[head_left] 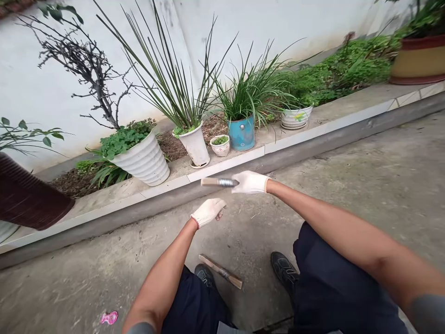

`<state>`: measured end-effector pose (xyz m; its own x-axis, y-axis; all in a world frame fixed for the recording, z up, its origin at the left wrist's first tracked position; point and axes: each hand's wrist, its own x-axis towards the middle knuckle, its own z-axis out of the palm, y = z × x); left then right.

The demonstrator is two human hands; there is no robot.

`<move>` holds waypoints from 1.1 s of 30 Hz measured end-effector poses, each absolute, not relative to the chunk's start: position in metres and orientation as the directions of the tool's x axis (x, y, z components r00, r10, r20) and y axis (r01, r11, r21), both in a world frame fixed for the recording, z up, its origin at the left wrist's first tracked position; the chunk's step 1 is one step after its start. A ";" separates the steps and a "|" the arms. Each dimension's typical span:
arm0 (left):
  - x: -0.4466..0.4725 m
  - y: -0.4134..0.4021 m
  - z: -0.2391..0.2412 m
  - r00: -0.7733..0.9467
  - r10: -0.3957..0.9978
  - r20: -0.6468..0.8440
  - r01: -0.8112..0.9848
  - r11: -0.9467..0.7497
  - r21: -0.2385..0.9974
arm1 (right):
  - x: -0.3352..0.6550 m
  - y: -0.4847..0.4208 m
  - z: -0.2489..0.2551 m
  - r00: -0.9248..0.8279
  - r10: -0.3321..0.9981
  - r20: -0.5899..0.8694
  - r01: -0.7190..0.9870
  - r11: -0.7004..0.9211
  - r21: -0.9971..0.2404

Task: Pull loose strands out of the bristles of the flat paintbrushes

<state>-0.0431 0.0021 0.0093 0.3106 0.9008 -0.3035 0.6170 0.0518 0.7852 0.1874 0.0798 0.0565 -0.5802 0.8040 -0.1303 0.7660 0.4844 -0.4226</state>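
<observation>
Wire (225,183) already encircles both wooden pieces, the grounded batten (221,270) and the held batten (210,182), so the binding seems well advanced; whether further turns remain cannot be judged from where one stands. From left to right: the gloved left hand (208,213) hangs in front of the planter ledge (167,188), fingers bent downward, with no object visible in them; whether they press together is hidden. Below it, the grounded batten lies aslant on the concrete (86,273), near the left shoe (205,275) and well apart from both hands. Above the left hand, the held batten points leftward, its bare wooden end apart from the left fingers. Its opposite end, past the wire, sits in the gloved right hand (250,182), whose fingers pinch it; their exact placement is blurred.
</observation>
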 end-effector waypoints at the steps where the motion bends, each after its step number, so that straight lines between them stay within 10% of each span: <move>1: -0.041 0.002 0.007 0.317 0.899 -0.301 0.594 0.059 0.802 | 0.189 0.085 0.055 -0.513 0.853 -0.095 0.805 0.440 -0.397; 9: -0.017 -0.001 0.006 0.399 0.836 -0.377 0.697 -0.009 0.717 | 0.206 0.119 0.027 -0.311 0.947 -0.082 0.945 0.300 -0.129; 14: -0.023 0.006 0.022 0.395 0.885 -0.248 0.766 -0.168 0.620 | 0.211 0.108 0.009 -0.437 0.797 -0.417 0.856 0.510 0.077; 21: -0.040 0.014 0.021 0.386 0.884 -0.264 0.812 -0.189 0.553 | 0.218 0.067 0.006 -0.728 0.322 -0.606 0.671 0.516 -0.532; 25: -0.027 0.006 0.013 0.388 0.859 -0.334 0.775 -0.109 0.622 | 0.214 0.070 0.025 -0.705 0.616 -0.351 0.663 0.398 -0.633; 33: -0.010 -0.006 0.007 0.407 0.815 -0.412 0.732 -0.021 0.681 | 0.218 0.106 0.017 -0.284 0.949 -0.137 0.935 0.242 -0.260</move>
